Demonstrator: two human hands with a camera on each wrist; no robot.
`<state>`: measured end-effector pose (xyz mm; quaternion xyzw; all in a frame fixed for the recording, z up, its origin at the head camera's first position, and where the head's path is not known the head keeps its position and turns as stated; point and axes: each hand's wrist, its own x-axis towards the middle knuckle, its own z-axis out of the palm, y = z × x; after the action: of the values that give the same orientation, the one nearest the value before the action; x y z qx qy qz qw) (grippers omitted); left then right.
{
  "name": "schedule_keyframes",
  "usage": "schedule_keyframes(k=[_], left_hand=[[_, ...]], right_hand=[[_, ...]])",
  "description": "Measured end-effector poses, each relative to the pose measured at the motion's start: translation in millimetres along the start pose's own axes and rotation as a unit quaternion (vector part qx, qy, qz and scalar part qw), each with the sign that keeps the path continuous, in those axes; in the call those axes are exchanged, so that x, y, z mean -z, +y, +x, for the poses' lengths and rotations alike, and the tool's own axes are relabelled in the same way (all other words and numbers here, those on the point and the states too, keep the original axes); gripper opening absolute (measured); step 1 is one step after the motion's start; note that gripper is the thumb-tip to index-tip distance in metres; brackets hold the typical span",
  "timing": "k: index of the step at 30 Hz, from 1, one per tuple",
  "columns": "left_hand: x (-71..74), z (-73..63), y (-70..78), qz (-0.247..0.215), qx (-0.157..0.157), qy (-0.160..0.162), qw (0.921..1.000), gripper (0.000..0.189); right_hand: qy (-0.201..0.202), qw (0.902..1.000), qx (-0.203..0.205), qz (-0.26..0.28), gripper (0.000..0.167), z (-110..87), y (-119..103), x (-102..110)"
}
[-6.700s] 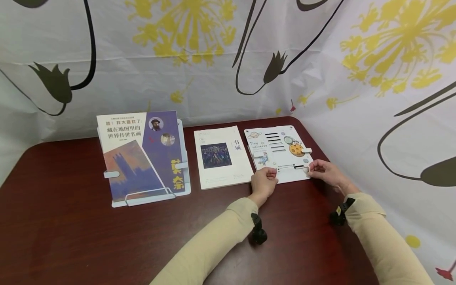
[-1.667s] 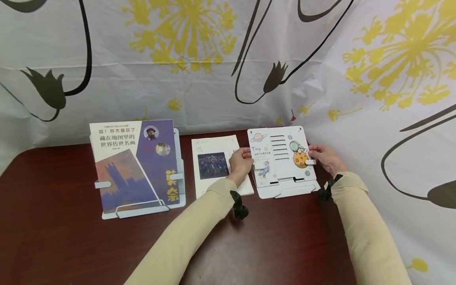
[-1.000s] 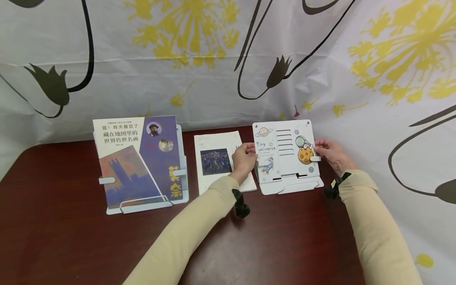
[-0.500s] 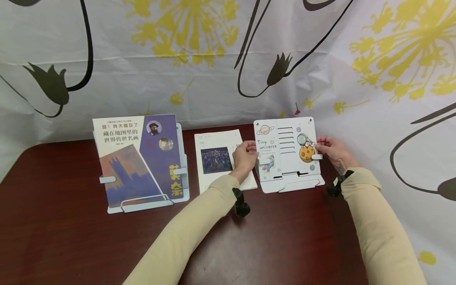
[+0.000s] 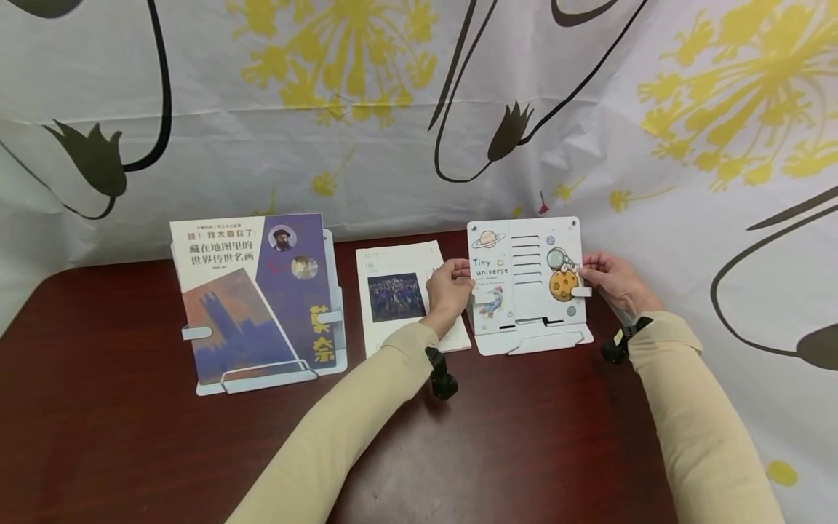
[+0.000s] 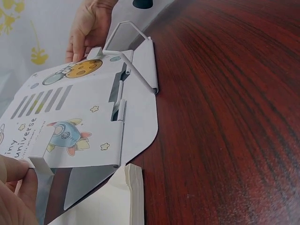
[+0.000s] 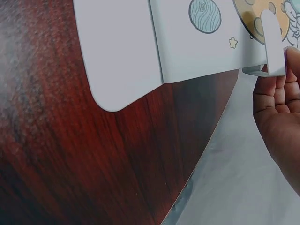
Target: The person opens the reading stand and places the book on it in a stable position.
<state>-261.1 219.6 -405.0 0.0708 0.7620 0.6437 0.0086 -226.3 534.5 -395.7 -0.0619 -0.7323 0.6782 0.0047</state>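
A white book stand point(image 5: 529, 298) printed with "Tiny universe", a planet and an astronaut stands at the right of the table, its back panel tilted up from its base. My left hand point(image 5: 450, 295) holds the panel's left edge, thumb in front, near a side clip point(image 6: 41, 161). At the opposite edge my right hand point(image 5: 617, 282) pinches the panel beside the other clip point(image 7: 273, 47). In the left wrist view a white wire holder point(image 6: 136, 70) rises at the base's front. Behind the panel, the fingers are partly hidden.
A white paperback point(image 5: 396, 331) lies left of the stand, partly under my left hand and forearm. Farther left, a purple picture book point(image 5: 291, 291) leans on another white stand. Patterned cloth point(image 5: 393, 167) hangs behind and along the right of the dark red table point(image 5: 524, 437).
Earlier the stand lay nearly flat with both hands at its front corners. Its panel has since been raised, and the hands have moved to its sides. Over the last half second little moves.
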Motion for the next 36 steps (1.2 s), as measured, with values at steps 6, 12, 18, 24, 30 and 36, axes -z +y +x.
schedule_keyframes(k=[6, 12, 18, 24, 30, 36], left_hand=[[1.8, 0.0, 1.7, -0.002, -0.005, -0.008, 1.0, 0.026], [3.1, 1.7, 3.7, 0.013, -0.019, -0.008, 0.9997, 0.026], [4.2, 3.9, 5.2, 0.029, -0.029, -0.004, 0.9991, 0.026], [6.1, 4.5, 8.9, 0.045, -0.036, -0.009, 0.9983, 0.027], [11.9, 14.2, 22.3, 0.036, -0.059, -0.002, 0.9976, 0.033], [17.4, 25.9, 48.6, 0.029, -0.144, 0.01, 0.9892, 0.04]], right_hand=[[-0.015, 0.9992, 0.006, 0.037, 0.013, -3.6, -0.5, 1.3], [-0.027, 0.9982, 0.019, 0.05, 0.013, -8.3, 0.8, 4.2], [-0.016, 0.9987, 0.023, 0.043, 0.014, -11.7, 2.4, 2.8], [-0.012, 0.9975, 0.034, 0.061, 0.013, -18.3, 2.6, 0.7], [-0.008, 0.9969, 0.042, 0.066, 0.012, -24.1, 0.1, -2.4], [-0.002, 0.9973, 0.052, 0.052, 0.014, -29.7, -0.1, -4.8]])
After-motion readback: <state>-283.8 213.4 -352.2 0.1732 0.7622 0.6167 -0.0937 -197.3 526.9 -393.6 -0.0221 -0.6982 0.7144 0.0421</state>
